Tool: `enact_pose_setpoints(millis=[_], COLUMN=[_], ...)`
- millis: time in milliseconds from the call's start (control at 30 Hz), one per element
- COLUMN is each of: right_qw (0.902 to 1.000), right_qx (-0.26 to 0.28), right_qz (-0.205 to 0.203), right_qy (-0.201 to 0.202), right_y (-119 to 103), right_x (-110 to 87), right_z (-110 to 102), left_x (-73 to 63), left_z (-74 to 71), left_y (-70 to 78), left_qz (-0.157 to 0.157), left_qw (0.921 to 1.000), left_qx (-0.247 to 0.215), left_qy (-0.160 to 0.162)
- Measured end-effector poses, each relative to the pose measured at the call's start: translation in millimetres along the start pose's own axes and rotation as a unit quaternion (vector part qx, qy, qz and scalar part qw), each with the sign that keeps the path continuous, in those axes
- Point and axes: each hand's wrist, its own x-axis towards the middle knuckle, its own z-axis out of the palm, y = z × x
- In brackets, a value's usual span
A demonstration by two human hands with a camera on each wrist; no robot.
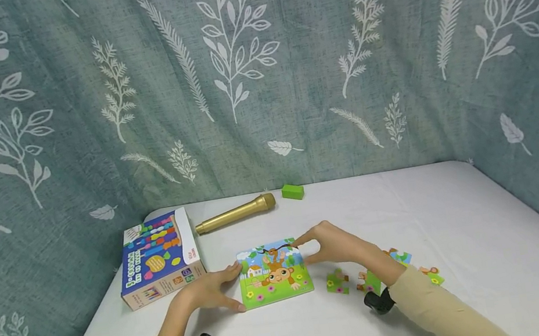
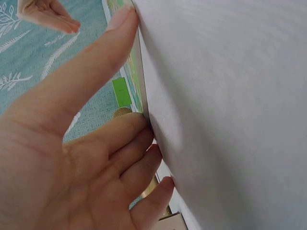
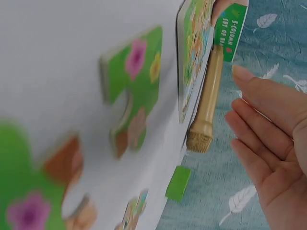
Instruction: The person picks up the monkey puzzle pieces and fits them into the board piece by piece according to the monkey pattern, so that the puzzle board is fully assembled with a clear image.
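A square picture board point(image 1: 276, 275) with a cartoon monkey on it lies flat on the table. My left hand point(image 1: 209, 290) is at its left side, thumb at the near corner and index finger farther up the edge. The left wrist view shows the thumb of the left hand point(image 2: 76, 124) touching the board's edge point(image 2: 140, 81). Over the right edge of the board is my right hand point(image 1: 334, 244), thumb and index apart. In the right wrist view this right hand point(image 3: 271, 129) has nothing between its loosely bent fingers and stands off the board point(image 3: 192, 48).
Several loose puzzle pieces point(image 1: 337, 282) lie right of the board, partly under my right forearm. A toy box point(image 1: 161, 258) stands at the left. Behind the board are a gold microphone point(image 1: 234, 214) and a green block point(image 1: 292, 191). A leaf-patterned curtain point(image 1: 255, 76) hangs behind the table.
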Motion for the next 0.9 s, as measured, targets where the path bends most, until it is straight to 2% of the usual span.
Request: enact_pose_setpoints(millis=[433,900], right_qw=[0.9997,0.9983], right_qx=[-0.02,-0.034], right_qz=[0.004,0.032], right_qy=[0.015,-0.035], right_y=[29.9,76.4], right_x=[-33.8,-56.3], right_z=[-24.1,-39.7], left_x=[1.5,0.2], left_z=[0.2,-0.7], left_y=[1.1,0.8], left_qz=[-0.007,0.005], left_qw=[0.9999,1.0], left_qx=[0.008,-0.008], left_qy=[0.001,-0.001])
